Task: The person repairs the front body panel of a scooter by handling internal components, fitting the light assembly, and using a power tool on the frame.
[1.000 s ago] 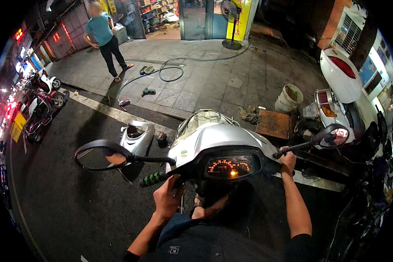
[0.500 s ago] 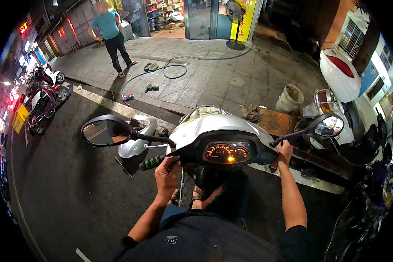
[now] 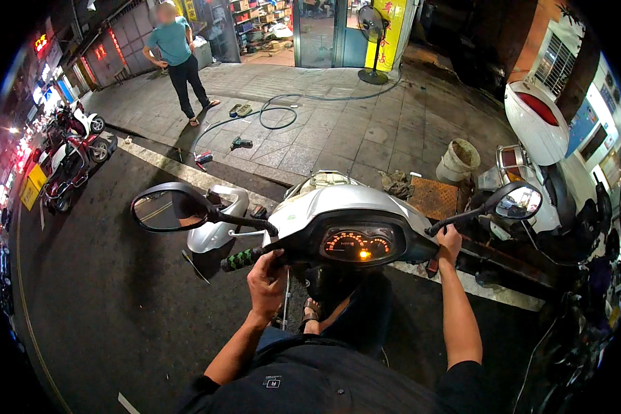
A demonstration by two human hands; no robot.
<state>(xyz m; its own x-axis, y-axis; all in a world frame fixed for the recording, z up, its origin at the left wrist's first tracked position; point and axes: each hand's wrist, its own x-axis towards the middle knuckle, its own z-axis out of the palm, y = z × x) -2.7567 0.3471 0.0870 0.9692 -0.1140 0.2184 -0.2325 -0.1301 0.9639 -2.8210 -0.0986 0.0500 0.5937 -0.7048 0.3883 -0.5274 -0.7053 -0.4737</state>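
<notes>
A white scooter's front [image 3: 355,199] faces away from me, its dashboard [image 3: 357,243] lit orange. My left hand [image 3: 267,284] is closed at the inner end of the left handlebar, beside the green-and-black grip [image 3: 240,259]; its thumb and fingertips press the dark housing there. Around the right handlebar, my right hand [image 3: 450,244] has its fingers wrapped, and they hide the grip. The left mirror [image 3: 167,210] and right mirror [image 3: 519,200] stand out on black stalks. One sandalled foot [image 3: 311,312] shows below the handlebar.
A loose white body panel [image 3: 217,228] lies on the road at the left. Ahead on the pavement are a power drill [image 3: 241,143], a hose [image 3: 277,127], a bucket [image 3: 458,160] and a standing fan [image 3: 373,74]. A person [image 3: 174,55] stands farther off. Parked scooters [image 3: 83,148] line the left.
My left hand has shifted slightly right on the handlebar housing. The foot seen beside my left wrist is now out of sight. The whole view has tipped a little; the right hand keeps its hold.
</notes>
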